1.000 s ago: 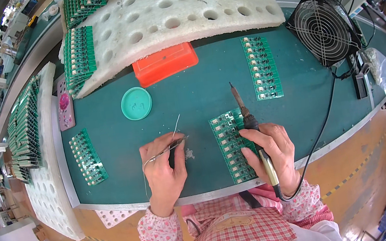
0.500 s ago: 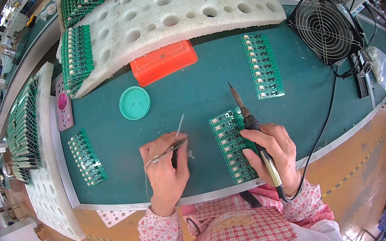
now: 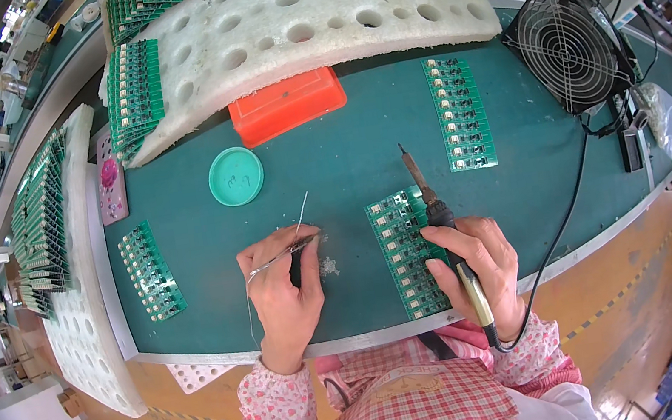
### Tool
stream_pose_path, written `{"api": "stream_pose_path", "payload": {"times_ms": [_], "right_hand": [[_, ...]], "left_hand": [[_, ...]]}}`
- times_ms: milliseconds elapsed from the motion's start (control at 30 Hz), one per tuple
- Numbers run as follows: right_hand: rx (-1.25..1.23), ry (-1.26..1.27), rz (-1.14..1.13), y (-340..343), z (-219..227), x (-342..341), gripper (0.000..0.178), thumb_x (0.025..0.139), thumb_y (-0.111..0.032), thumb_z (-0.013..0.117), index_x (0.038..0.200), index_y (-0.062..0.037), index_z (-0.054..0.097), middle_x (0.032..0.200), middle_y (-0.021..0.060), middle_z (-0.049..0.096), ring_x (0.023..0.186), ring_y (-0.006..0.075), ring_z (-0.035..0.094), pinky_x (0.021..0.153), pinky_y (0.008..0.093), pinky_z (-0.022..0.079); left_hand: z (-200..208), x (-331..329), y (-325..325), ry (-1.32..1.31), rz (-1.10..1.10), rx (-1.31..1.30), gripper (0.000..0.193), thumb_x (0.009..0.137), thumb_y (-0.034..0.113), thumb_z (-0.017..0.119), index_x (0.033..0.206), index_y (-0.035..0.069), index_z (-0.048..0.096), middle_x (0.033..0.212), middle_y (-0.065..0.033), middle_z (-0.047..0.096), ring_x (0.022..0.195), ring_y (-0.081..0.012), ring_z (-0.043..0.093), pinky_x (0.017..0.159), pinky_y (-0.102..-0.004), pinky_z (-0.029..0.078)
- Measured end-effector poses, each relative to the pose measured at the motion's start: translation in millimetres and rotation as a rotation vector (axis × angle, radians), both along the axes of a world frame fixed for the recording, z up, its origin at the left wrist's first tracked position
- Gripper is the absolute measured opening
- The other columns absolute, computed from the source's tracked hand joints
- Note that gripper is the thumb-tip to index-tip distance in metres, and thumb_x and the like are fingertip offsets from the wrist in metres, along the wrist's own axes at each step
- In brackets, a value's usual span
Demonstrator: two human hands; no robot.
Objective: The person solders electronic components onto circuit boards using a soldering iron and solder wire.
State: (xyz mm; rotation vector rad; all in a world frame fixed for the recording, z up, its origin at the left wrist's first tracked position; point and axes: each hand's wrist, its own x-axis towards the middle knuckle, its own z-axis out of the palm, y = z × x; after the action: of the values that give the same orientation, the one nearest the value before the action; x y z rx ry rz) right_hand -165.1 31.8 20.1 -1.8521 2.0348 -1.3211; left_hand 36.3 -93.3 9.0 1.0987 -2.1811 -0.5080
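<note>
My right hand [image 3: 488, 262] is closed round a soldering iron [image 3: 439, 213], its bare tip pointing up and away over the mat. Under the iron and beside my fingers lies a green circuit-board panel [image 3: 401, 257] with a row of small parts. My left hand [image 3: 282, 299], to the left of that panel, pinches a thin silvery solder wire [image 3: 302, 208] whose free end sticks up past the fingertips. A slim metal tool like tweezers [image 3: 276, 260] is also in this hand, mostly hidden by the fingers. Neither wire nor iron tip touches the panel.
Further panels lie at the right [image 3: 461, 115] and left [image 3: 151, 272]. A round teal lid [image 3: 236, 177] and a red box [image 3: 287, 107] are beyond my left hand. White foam [image 3: 324, 5] bearing boards spans the back; a black fan [image 3: 567, 49] stands back right. The iron's cable [image 3: 565, 216] curves right.
My left hand has shifted slightly left with the wire, which now stands at a changed angle. Small whitish bits on the mat show more plainly beside it. My right hand and the iron hold nearly still.
</note>
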Motion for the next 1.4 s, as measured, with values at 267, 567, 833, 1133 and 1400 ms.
{"api": "stream_pose_path", "payload": {"times_ms": [267, 567, 833, 1133, 1400], "right_hand": [[0.000, -0.004, 0.012, -0.1, -0.8, -0.8, 0.041, 0.076, -0.007, 0.081, 0.115, -0.0094, 0.070, 0.092, 0.0103, 0.061, 0.080, 0.0275, 0.061, 0.071, 0.0387, 0.049], [-0.004, -0.003, 0.013, -0.9, 0.9, 0.2, 0.039, 0.076, -0.008, 0.081, 0.114, -0.0093, 0.070, 0.091, 0.0094, 0.061, 0.079, 0.0268, 0.060, 0.070, 0.0380, 0.049], [-0.016, -0.002, 0.012, 0.3, -0.5, -0.1, 0.039, 0.077, -0.008, 0.081, 0.114, -0.0092, 0.070, 0.091, 0.0095, 0.061, 0.079, 0.0268, 0.061, 0.070, 0.0383, 0.049], [-0.012, -0.008, 0.009, 1.4, -0.5, -0.7, 0.039, 0.077, -0.007, 0.081, 0.114, -0.0087, 0.070, 0.092, 0.0103, 0.061, 0.079, 0.0273, 0.061, 0.070, 0.0384, 0.049], [-0.016, -0.015, 0.010, -0.1, -2.7, -1.7, 0.040, 0.076, -0.007, 0.081, 0.114, -0.0086, 0.070, 0.092, 0.0109, 0.061, 0.078, 0.0276, 0.061, 0.070, 0.0384, 0.049]], "left_hand": [[-1.4, -1.2, -0.5, 0.011, 0.000, -0.007, 0.005, 0.088, -0.001, 0.068, 0.091, 0.002, 0.071, 0.096, -0.0069, 0.074, 0.086, -0.0235, 0.067, 0.088, -0.0346, 0.042], [-4.5, -2.5, -1.3, 0.008, -0.014, -0.048, 0.014, 0.081, -0.004, 0.073, 0.093, 0.003, 0.070, 0.100, -0.0051, 0.074, 0.091, -0.0249, 0.070, 0.085, -0.0361, 0.043], [-2.0, -2.7, 0.7, 0.022, 0.012, -0.022, 0.008, 0.088, -0.001, 0.069, 0.095, 0.003, 0.071, 0.097, -0.0065, 0.073, 0.086, -0.0225, 0.067, 0.089, -0.0337, 0.043], [-1.7, -7.0, 0.8, 0.001, 0.036, 0.002, 0.007, 0.089, 0.001, 0.068, 0.094, 0.003, 0.072, 0.098, -0.0066, 0.073, 0.086, -0.0227, 0.067, 0.088, -0.0339, 0.042], [-3.5, -6.6, -1.2, -0.002, 0.009, -0.007, 0.014, 0.082, -0.004, 0.073, 0.094, 0.003, 0.072, 0.100, -0.0062, 0.075, 0.090, -0.0246, 0.069, 0.086, -0.0351, 0.041]]}}
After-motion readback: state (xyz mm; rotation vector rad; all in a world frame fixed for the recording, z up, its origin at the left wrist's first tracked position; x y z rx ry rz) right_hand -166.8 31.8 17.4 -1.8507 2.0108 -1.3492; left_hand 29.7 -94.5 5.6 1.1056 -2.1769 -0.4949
